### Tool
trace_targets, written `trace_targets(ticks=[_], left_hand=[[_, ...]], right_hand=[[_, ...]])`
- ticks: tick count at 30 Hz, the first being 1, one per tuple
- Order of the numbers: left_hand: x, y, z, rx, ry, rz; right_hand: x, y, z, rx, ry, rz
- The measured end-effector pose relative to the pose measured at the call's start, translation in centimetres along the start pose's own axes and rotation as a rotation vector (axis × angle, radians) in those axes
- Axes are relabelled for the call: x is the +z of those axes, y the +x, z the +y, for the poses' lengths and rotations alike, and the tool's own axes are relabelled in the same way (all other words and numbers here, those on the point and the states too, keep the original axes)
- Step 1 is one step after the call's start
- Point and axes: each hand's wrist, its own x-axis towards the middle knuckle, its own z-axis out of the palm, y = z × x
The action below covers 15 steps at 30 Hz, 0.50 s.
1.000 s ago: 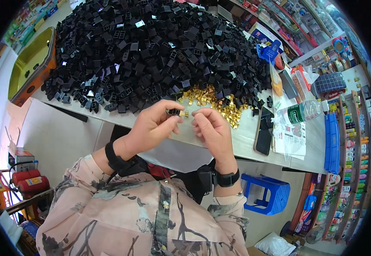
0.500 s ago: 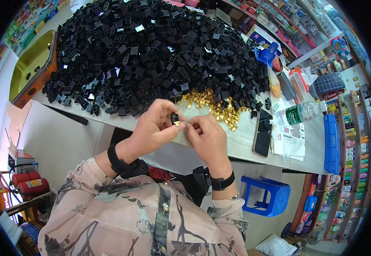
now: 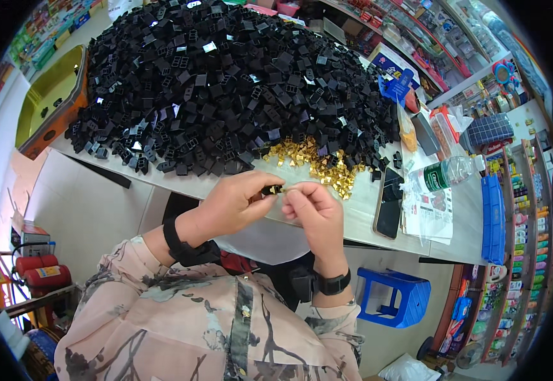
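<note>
Between the thumb and fingers of my left hand [image 3: 233,202] is a small black plastic housing [image 3: 270,190], lying on its side with a bit of gold showing at its right end. Close against that end, my right hand [image 3: 317,208] is closed in a pinch; what its fingertips hold is too small to make out. Just beyond both hands, small gold metal clips [image 3: 321,165] lie spread on the table. Behind them rises a large pile of loose black plastic housings [image 3: 206,95] of the same kind.
The pale table [image 3: 187,183] carries a phone [image 3: 388,206], papers [image 3: 438,222] and a plastic bottle [image 3: 451,173] on the right. A blue tray [image 3: 493,219] stands at its right end, a blue stool [image 3: 410,301] below. At left is a yellow-lined container [image 3: 51,101].
Both hands have come lower, toward me. The black housing has turned from upright to lying sideways, its end facing the right fingertips.
</note>
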Motion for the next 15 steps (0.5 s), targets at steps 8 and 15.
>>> trace_targets(ticks=[8,15], left_hand=[[-0.14,0.19,0.12,0.139,0.059,-0.004],[-0.13,0.03,0.25,0.150,0.133,-0.041]], right_hand=[[0.24,-0.45,0.59,0.033,0.118,-0.026],[-0.26,-0.23,0.21,0.083,0.006,-0.058]])
